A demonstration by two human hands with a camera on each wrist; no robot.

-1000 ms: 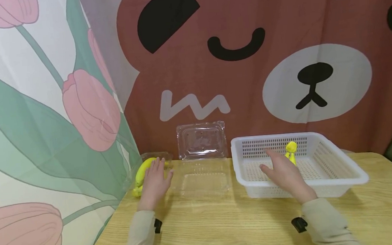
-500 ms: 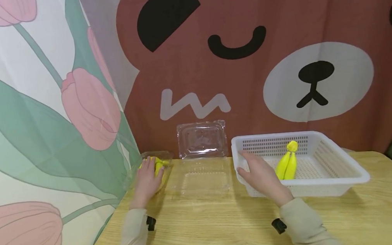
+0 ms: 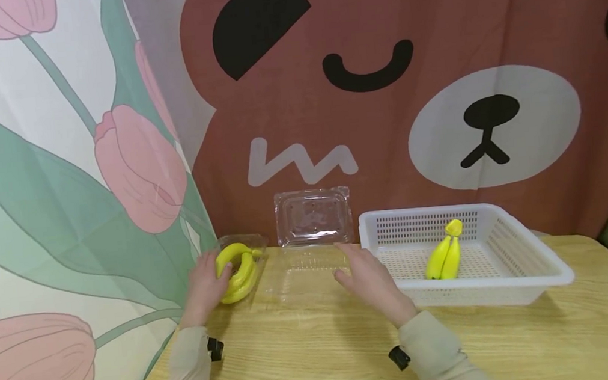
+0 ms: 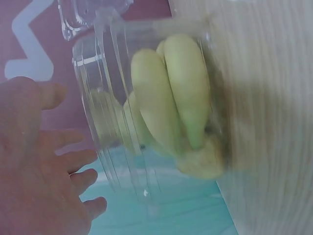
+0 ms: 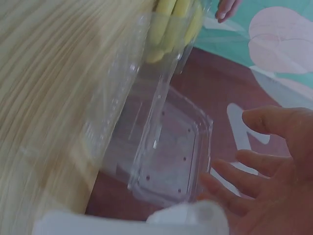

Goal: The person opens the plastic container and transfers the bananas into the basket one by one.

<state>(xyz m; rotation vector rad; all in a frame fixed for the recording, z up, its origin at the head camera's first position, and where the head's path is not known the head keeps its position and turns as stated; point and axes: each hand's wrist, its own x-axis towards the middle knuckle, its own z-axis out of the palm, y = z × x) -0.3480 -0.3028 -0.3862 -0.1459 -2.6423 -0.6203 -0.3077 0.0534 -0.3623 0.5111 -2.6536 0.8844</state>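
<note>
At the left of the head view, yellow bananas (image 3: 244,280) lie in a clear plastic clamshell box (image 4: 115,161). My left hand (image 3: 204,286) is at this box's left side, its relaxed fingers beside the rim in the left wrist view. A second clamshell box (image 3: 317,279) stands in the middle with its lid (image 3: 314,218) raised and nothing inside. My right hand (image 3: 371,280) hovers over this box's right side, thumb and fingers spread and holding nothing. In the right wrist view, the loosely bent fingers (image 5: 234,181) appear beside the raised lid.
A white perforated basket (image 3: 507,281) stands on the wooden table (image 3: 308,358) to the right, with a small bunch of bananas (image 3: 444,257) in it. A bear-print curtain (image 3: 387,146) hangs behind the table, and a tulip-print curtain (image 3: 69,234) at the left.
My right hand has moved left from over the basket to the middle box. My left hand has shifted left off the bananas, which now show as a ring inside the left box.
</note>
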